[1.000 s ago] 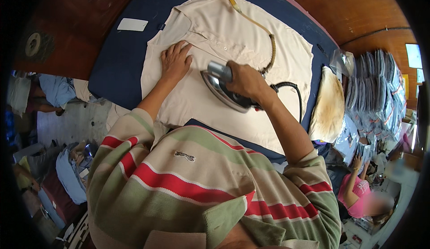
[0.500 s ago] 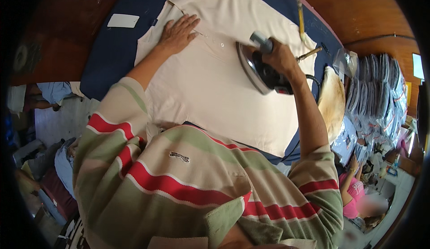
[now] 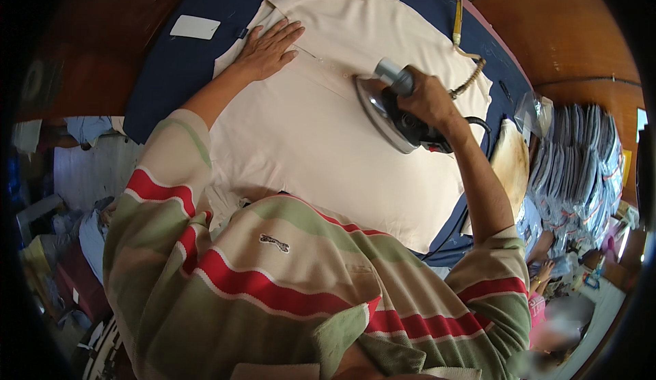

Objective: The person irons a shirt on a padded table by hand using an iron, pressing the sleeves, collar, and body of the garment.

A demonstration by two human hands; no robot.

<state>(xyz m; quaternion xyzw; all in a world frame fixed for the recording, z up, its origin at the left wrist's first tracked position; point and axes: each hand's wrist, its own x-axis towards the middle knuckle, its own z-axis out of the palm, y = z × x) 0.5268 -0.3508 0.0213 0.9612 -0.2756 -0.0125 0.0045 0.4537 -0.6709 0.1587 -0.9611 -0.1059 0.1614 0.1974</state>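
Observation:
A cream shirt (image 3: 307, 127) lies spread over the dark blue table cover, with a short row of buttons near its middle. My left hand (image 3: 268, 49) rests flat on the upper left of the shirt, fingers stretched out. My right hand (image 3: 432, 100) grips the handle of a steam iron (image 3: 393, 124) with a black body and a shiny soleplate. The iron stands on the shirt right of the buttons, its tip toward the upper left. Its hose (image 3: 471, 76) and a black cord lead off past my right wrist.
A white card (image 3: 195, 27) lies on the blue cover (image 3: 160, 73) at the left. A scorched, cream-coloured pad (image 3: 509, 158) sits at the right edge. Beyond it stand stacks of folded grey garments (image 3: 574, 155) in clear plastic. A person in pink (image 3: 538, 310) is at the lower right.
In the picture, the shirt and table sit slightly farther right and lower. The iron stays in my right hand near the same part of the shirt; my left hand remains flat.

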